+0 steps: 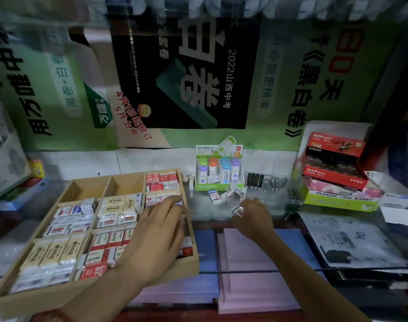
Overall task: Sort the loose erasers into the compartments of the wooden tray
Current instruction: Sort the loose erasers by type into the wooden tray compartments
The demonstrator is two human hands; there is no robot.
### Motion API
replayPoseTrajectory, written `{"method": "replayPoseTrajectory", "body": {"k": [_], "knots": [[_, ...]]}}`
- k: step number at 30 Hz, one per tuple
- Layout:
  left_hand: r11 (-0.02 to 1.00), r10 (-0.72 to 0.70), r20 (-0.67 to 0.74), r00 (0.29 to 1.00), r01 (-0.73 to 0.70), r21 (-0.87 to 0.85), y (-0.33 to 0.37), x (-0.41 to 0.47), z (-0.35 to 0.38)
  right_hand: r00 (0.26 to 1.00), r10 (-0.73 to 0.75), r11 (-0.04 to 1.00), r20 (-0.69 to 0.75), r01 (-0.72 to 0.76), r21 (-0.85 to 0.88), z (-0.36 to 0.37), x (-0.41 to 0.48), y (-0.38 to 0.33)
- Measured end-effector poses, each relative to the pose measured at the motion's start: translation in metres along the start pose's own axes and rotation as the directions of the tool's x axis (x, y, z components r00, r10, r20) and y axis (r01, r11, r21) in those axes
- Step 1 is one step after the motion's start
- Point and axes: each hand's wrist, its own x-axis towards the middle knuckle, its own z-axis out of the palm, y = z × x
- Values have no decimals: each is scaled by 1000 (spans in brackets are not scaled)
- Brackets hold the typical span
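Looking down through the head camera, you have the wooden tray (59, 296) on the left part of the glass counter (282, 210), with its near rim toward you. Most of its compartments are packed with wrapped erasers: cream ones in the near left corner and white ones with red "2B" labels in the middle column. The two far compartments on the left and in the middle show bare wood. Your left hand (161, 219) lies over the tray's right column, its fingers stretched out and relaxed and its fingertips resting on the erasers in the second compartment from the back. You cannot tell whether anything sits under the palm. Your right hand (254, 214) is just right of the tray, above the glass, with its fingers curled to pinch a small white-and-red eraser (238, 210). The remaining loose erasers (214, 196) lie scattered on the glass just beyond that hand, in front of a green display box (219, 185) of coloured-cap sticks. A row of nail clippers (275, 182) lies to the right of that box. Farther right, a red box (333, 163) is stacked on a green one (337, 198). A printed sheet (356, 240) lies near the right edge, and posters (186, 66) cover the back wall.
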Motion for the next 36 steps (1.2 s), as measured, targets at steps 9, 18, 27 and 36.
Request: {"method": "replayPoseTrajectory", "body": {"k": [9, 18, 27, 36], "knots": [[996, -42, 90, 995, 49, -76, 6, -7, 7, 995, -27, 988, 92, 12, 155, -22, 25, 2], [977, -33, 111, 993, 56, -208, 8, -16, -1, 989, -48, 998, 141, 41, 55, -18, 31, 3], [641, -489, 138, 861, 462, -613, 37, -5, 2, 986, -156, 932, -67, 169, 321, -25, -27, -10], [-187, -497, 562, 661, 552, -813, 64, 7, -31, 851, -449, 630, -272, 518, 578, -58, -96, -91]]}}
